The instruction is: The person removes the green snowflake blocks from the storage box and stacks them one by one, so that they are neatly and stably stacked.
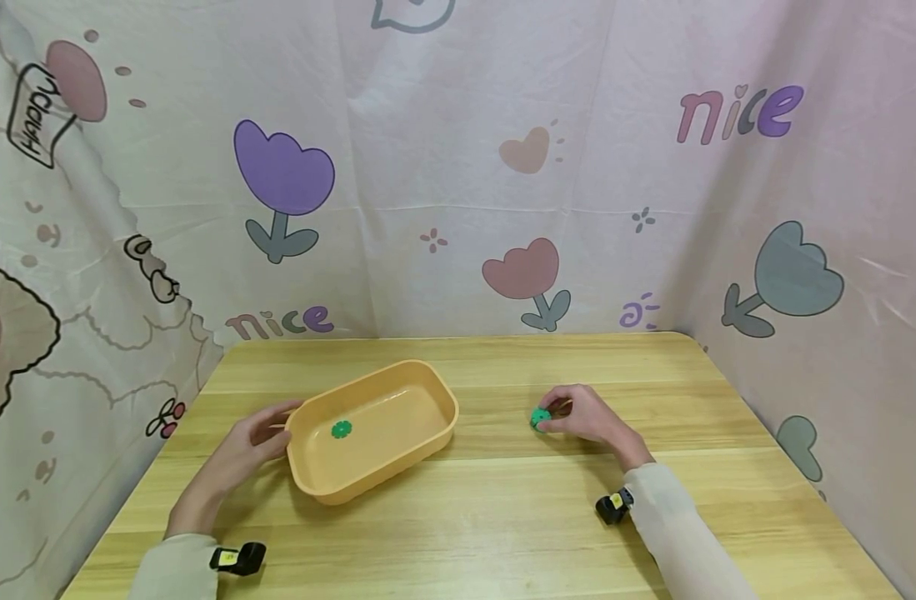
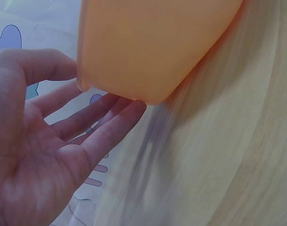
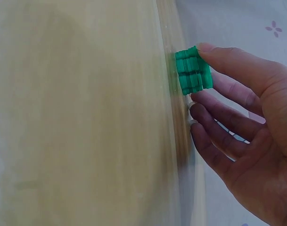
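A yellow, rounded rectangular tray stands on the wooden table, left of the middle. Inside it, toward its left end, lies a green flower-shaped disc. My left hand touches the outer wall at the tray's left end, its fingers loosely extended. In the left wrist view the thumb meets the rim and a fingertip reaches the base edge. To the right of the tray, my right hand pinches a small stack of green flower-shaped discs between thumb and fingers, low over the tabletop. Its other fingers are loosely bent.
The light wooden table reaches back to a pale fabric backdrop printed with flowers and words. Cloth also hangs along the left and right sides. Each wrist wears a small black camera by the sleeve.
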Available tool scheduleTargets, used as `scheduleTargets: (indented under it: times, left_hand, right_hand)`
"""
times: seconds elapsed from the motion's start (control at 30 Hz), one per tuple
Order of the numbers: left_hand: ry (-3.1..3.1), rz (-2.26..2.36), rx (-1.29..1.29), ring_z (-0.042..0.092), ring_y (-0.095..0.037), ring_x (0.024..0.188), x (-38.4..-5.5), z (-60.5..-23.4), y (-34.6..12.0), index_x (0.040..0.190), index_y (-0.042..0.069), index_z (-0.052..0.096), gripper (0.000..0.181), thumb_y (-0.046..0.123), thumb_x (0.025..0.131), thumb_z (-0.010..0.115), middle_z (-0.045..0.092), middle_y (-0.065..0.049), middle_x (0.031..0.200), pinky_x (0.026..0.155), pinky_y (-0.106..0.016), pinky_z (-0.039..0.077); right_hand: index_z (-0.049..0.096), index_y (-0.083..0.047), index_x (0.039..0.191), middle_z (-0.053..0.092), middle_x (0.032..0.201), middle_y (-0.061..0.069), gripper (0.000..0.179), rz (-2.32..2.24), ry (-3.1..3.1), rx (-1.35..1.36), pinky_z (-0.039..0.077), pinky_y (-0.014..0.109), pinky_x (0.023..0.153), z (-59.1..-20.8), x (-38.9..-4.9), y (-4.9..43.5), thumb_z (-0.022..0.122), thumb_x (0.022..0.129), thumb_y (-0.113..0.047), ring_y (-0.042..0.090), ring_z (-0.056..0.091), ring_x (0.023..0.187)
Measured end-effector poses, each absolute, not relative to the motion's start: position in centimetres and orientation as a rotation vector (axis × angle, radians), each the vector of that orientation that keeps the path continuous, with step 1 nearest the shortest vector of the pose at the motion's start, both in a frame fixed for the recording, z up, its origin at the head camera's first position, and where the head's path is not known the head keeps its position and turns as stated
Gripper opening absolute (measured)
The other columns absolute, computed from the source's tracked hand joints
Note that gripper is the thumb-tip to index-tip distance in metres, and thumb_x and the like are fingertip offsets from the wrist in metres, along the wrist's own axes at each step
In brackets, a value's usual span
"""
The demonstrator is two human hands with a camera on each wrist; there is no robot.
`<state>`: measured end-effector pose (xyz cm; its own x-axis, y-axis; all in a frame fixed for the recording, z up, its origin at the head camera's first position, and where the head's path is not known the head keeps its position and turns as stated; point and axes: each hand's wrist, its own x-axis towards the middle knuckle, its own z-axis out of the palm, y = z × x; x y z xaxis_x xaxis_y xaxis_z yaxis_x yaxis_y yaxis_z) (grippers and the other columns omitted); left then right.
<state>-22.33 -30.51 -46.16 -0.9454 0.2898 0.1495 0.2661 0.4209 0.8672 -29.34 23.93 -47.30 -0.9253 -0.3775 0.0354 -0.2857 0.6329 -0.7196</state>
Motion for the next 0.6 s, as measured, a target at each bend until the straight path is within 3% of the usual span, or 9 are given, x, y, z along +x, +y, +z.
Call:
scheduleTargets:
  times: [0.6]
  left_hand:
    - [2.623, 1.588, 0.461, 0.059, 0.001, 0.106, -22.40, -46.27, -30.65, 0.143, 0.001, 0.038, 0.051, 0.016, 0.098, 0.053, 0.049, -0.028, 0.134, 0.083, -0.016, 0.054]
  right_hand:
    - [0.069, -0.015, 0.097, 0.069, 0.094, 0.001, 0.030, -1.181, 2.720, -0.548, 0.055, 0.023, 0.078, -47.31, -29.29, 23.97, 0.082, 0.073, -0.029, 0.014, 0.064, 0.087]
